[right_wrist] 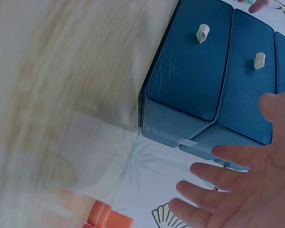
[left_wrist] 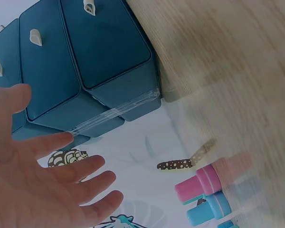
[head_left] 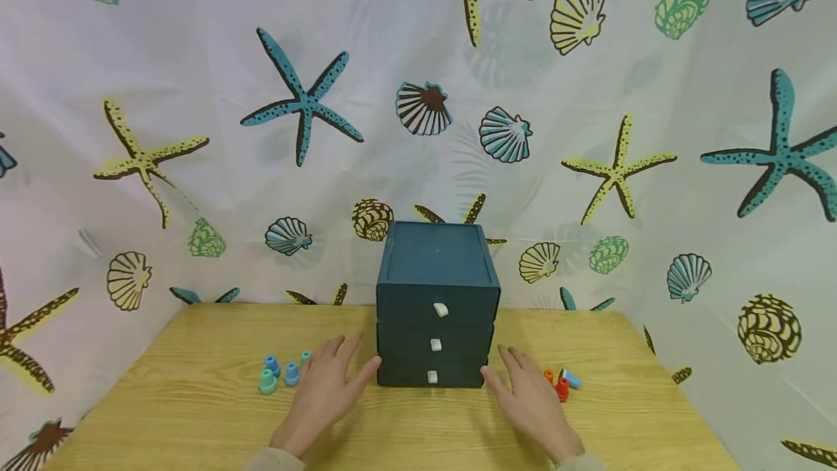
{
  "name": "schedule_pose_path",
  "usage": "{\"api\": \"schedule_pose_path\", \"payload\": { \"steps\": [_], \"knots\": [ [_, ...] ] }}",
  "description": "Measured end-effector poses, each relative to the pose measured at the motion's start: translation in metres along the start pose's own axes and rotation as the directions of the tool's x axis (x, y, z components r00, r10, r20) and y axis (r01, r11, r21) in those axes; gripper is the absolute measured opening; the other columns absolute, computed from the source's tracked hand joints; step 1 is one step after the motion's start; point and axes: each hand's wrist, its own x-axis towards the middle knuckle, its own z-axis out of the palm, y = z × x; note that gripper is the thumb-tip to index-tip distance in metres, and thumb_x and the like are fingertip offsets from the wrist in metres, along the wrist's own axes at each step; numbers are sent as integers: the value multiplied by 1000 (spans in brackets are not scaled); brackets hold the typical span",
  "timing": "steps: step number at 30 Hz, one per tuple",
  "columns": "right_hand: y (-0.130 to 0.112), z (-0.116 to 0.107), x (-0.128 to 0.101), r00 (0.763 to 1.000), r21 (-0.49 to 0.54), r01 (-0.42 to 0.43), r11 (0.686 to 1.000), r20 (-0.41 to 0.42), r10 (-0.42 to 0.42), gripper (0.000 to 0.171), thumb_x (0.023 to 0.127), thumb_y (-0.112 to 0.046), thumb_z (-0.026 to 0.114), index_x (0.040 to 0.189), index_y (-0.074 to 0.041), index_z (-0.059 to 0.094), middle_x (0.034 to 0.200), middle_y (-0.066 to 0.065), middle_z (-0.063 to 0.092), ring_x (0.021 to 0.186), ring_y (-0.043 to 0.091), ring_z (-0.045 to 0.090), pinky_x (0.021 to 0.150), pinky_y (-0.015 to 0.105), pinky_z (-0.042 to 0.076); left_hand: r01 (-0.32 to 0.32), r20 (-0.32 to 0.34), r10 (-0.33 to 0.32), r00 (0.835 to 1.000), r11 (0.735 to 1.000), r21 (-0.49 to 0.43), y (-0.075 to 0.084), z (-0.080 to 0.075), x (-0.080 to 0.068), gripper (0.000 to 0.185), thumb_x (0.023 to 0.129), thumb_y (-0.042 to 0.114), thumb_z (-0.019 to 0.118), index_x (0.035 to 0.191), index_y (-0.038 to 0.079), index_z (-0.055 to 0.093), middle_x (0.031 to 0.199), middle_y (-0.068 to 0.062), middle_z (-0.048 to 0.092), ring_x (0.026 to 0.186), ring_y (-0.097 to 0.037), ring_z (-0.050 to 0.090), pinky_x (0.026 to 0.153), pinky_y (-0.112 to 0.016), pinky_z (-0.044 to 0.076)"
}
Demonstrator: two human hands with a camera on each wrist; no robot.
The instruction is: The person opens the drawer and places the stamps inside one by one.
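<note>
A dark teal three-drawer cabinet (head_left: 434, 289) stands mid-table, each drawer shut and bearing a small white pull. My left hand (head_left: 330, 382) lies open, fingers spread, just left of the bottom drawer, its thumb close to the cabinet's corner. My right hand (head_left: 528, 392) mirrors it on the other side, open too. Neither holds anything. The left wrist view shows the spread left hand (left_wrist: 42, 185) before the cabinet (left_wrist: 85, 61). In the right wrist view, the right hand (right_wrist: 249, 190) hovers by the cabinet (right_wrist: 204, 76). Whether the thumbs touch the cabinet is unclear.
Small blue and teal capped pieces (head_left: 280, 373) sit left of my left hand; pink and blue ones (left_wrist: 211, 197) show in the left wrist view. Red, orange and blue pieces (head_left: 562, 382) lie right of my right hand. A seashell-print curtain surrounds the wooden table (head_left: 196, 355).
</note>
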Motion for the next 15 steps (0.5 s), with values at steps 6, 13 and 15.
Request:
{"api": "schedule_pose_path", "payload": {
  "steps": [6,13,15],
  "knots": [
    [-1,6,1,1000,146,-18,989,-20,21,65,98,-59,47,141,-11,54,141,14,55,128,36,52,105,57,42,-8,-58,3,998,996,-92,0,-1,3,61,97,53,53,141,11,53,139,-20,54,124,-43,53,97,-64,43],
    [3,9,3,999,338,-36,940,-16,43,55,98,-55,49,131,-13,63,131,8,63,112,27,63,93,48,53,69,-123,-103,987,965,-253,-2,3,11,59,96,60,49,127,13,64,124,-9,67,111,-29,64,88,-50,53],
    [3,9,5,998,379,-43,924,-24,57,54,98,-56,49,129,-15,64,128,6,65,110,25,64,93,47,53,79,-158,-133,978,948,-308,-2,4,14,52,96,58,51,122,15,67,115,-6,71,104,-25,67,82,-46,55]
  ]
}}
